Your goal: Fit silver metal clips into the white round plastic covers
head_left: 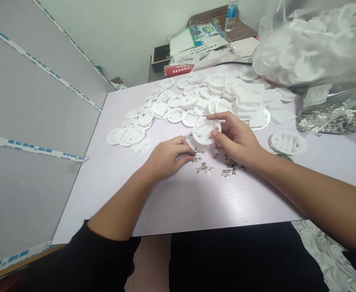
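Disc (206,129) pinched in right hand (237,138), thumb on its face; left hand (170,157), fingers closed on slim metal tool (199,152), lies near-left, tool axis pointing right by loose metal parts (204,168).

Smooth plastic disc (202,132), shiny metal pieces (208,170)

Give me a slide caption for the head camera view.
The right hand holds a white disc, the left hand a slim object, near small metal pieces.
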